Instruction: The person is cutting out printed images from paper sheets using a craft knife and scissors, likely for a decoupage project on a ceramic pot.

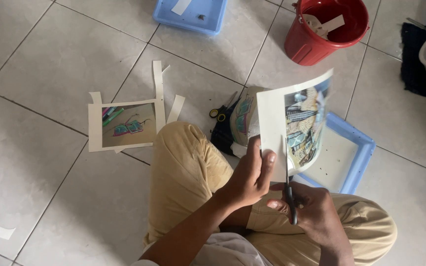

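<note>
My left hand (250,177) pinches the lower white margin of a printed photo sheet (294,123), held upright over my knees. My right hand (311,212) grips dark scissors (289,189), whose blades point up into the sheet's bottom edge, along the border between white margin and picture. I sit cross-legged in tan trousers on a tiled floor.
A trimmed picture with paper strips (126,125) lies on the floor at left. Yellow-handled scissors (221,111) and another print (242,118) lie beyond my knee. A blue tray (356,162) sits under the sheet, a red bucket (321,29) and second blue tray (193,15) farther off.
</note>
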